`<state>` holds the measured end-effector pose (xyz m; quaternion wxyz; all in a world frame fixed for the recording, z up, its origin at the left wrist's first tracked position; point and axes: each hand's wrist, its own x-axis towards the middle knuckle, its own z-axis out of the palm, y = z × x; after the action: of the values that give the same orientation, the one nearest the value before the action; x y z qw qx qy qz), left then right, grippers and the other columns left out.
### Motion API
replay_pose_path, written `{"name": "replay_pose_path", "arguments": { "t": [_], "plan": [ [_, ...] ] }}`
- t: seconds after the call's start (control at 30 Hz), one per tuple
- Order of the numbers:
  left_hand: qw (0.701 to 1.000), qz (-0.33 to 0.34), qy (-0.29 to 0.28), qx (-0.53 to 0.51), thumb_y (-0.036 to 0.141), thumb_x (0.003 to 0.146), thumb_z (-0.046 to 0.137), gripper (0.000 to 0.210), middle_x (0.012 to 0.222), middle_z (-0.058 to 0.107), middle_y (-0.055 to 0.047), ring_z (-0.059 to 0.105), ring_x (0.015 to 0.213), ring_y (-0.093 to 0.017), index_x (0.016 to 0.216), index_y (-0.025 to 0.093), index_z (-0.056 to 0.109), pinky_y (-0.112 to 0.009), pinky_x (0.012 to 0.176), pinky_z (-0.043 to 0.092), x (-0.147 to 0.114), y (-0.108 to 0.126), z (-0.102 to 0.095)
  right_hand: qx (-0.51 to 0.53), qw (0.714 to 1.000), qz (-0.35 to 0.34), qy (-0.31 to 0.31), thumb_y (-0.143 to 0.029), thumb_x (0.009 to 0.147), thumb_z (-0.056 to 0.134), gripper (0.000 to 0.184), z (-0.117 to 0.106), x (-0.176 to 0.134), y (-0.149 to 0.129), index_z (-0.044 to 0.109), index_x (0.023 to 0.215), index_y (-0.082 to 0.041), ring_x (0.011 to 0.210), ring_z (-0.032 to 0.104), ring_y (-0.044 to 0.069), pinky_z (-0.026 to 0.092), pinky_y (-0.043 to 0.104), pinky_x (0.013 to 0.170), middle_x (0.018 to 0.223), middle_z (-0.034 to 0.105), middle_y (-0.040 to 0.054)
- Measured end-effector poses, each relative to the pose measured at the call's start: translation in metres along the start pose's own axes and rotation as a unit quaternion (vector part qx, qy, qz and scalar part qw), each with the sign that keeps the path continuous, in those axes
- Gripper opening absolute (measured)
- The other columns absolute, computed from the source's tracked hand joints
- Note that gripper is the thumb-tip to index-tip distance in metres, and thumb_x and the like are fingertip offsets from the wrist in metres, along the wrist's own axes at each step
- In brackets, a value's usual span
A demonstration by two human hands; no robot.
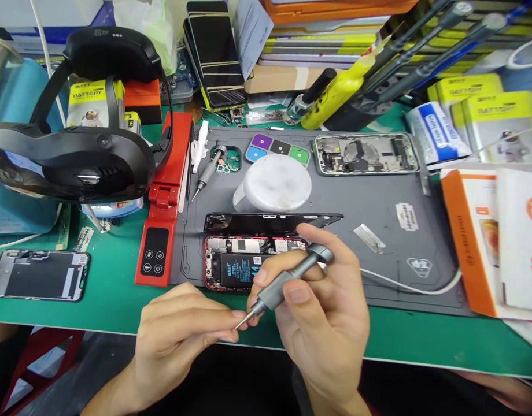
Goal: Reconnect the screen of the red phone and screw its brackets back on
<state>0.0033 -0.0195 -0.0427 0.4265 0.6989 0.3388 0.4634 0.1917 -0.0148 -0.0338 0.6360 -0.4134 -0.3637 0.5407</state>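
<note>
My right hand (324, 306) grips a grey precision screwdriver (272, 292), its knob up and right and its thin tip slanting down to the left. At that tip, the thumb and fingers of my left hand (179, 329) are pinched together. Whatever they hold there is too small or hidden to make out. Just behind both hands lies an opened red-framed phone (231, 268) with its black battery showing. My right hand covers its right part. The phone's screen (248, 223) stands tilted up along the far edge, leaning towards a round white container (277, 182).
A grey work mat (379, 225) carries a second screwdriver (209, 170), coloured magnetic pads (281, 148) and another opened phone (365, 153). Left are a red folding lamp (159, 231), a headset (75, 156) and a loose screen (40, 275). Boxes (483, 242) stand right.
</note>
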Motion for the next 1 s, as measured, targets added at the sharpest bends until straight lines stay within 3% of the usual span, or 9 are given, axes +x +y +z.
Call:
{"name": "replay_pose_path", "arguments": {
  "t": [1.0],
  "plan": [
    [1.000, 0.009, -0.019, -0.001, 0.014, 0.110, 0.073, 0.023, 0.116, 0.089, -0.005, 0.084, 0.096, -0.013, 0.132, 0.017, 0.078, -0.027, 0.080, 0.063, 0.0025, 0.0005, -0.0008, 0.000, 1.000, 0.017, 0.013, -0.034, 0.113, 0.073, 0.033, 0.0003, 0.0026, 0.0005, 0.064, 0.145, -0.036, 0.060, 0.073, 0.012, 0.070, 0.024, 0.055, 0.095, 0.078, -0.0043]
  ]
}}
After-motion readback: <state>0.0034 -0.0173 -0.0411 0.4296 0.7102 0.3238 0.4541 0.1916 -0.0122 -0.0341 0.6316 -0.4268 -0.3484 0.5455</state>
